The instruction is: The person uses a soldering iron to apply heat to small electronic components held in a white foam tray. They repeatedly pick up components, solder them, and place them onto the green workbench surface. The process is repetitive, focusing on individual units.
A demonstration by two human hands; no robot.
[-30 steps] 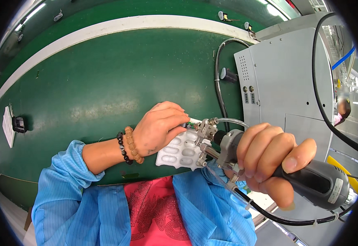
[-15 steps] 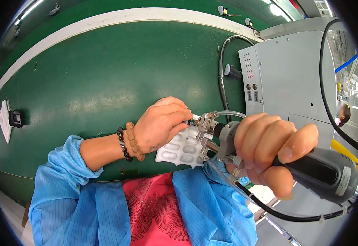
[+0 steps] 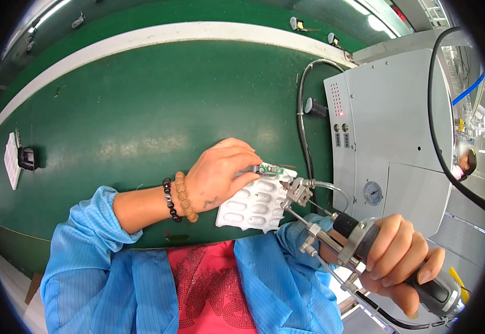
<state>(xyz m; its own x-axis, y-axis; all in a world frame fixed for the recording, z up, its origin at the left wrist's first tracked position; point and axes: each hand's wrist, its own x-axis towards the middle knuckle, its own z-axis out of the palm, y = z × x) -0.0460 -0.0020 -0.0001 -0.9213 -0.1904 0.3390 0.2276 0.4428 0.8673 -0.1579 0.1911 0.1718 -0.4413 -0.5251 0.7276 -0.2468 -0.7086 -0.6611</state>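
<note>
My left hand [image 3: 220, 173] is closed with thumb and fingers pinching a small green circuit board [image 3: 274, 169], which has a thin reddish wire. Its gripped end is hidden by the fingers. The board is held over the far edge of a white moulded tray [image 3: 236, 219] with rounded hollows. My right hand [image 3: 399, 259] wraps around the black body of a powered screwdriver [image 3: 358, 240] with metal fittings and feed tubes. The screwdriver's metal nose points toward the board, beside the tray's right edge, and appears apart from the board.
A grey metal cabinet [image 3: 390, 117] with buttons and a pressure gauge [image 3: 372, 192] stands at the right. A black hose [image 3: 300, 100] curves past a small dark cylinder [image 3: 316, 108]. Far left are a black housing [image 3: 27, 159] and a white panel [image 3: 12, 162]. Another person [image 3: 465, 161] appears far right.
The screwdriver in my right hand has drawn back, down and to the right, away from the circuit board. More of the board shows; my left hand stays nearly in place.
</note>
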